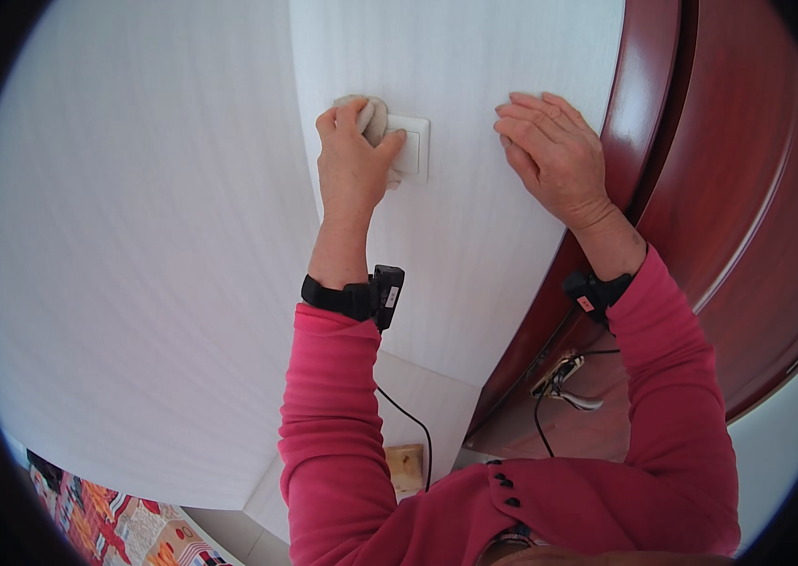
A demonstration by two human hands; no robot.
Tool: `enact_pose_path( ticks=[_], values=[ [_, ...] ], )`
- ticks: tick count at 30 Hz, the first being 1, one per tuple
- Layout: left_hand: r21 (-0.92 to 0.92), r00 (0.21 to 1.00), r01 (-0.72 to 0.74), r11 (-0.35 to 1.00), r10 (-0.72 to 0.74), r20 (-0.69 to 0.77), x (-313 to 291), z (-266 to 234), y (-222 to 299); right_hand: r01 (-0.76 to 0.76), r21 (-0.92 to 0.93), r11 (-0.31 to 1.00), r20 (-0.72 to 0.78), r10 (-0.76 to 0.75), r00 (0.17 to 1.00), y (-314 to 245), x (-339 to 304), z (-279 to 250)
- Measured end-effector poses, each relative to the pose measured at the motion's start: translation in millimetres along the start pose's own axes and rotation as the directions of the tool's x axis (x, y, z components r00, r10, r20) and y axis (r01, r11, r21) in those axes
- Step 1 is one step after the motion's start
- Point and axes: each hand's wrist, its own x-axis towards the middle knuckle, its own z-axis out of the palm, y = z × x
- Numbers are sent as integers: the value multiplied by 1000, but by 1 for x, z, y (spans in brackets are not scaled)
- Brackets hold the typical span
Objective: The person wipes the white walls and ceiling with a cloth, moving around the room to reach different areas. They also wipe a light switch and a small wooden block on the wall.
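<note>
A white square light switch is mounted on the pale papered wall. My left hand is closed around a bunched beige cloth and presses it against the switch's left edge, with the thumb on the switch plate. Part of the cloth is hidden under the palm. To the right, my right hand rests at the wall beside the door frame, its fingers stretched out and lying together, with nothing seen in it.
A dark red door frame borders the wall, with a red door and its metal handle at right. Black cables hang from both wrist straps. A patterned cloth lies at lower left, and a yellowish block stands low down.
</note>
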Motion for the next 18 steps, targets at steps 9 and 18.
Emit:
enact_pose_path(
  ticks=[9, 18],
  values=[
    [-25, 999, 31, 999, -30, 25, -2, 3, -3, 1, -10, 1000, -4, -1, 1000, 1, -2, 2],
    [14, 1000, 8, 1000, -8, 4, -1, 4, -4, -10, 8, 1000, 17, 10, 1000, 0, -1, 1]
  ],
)
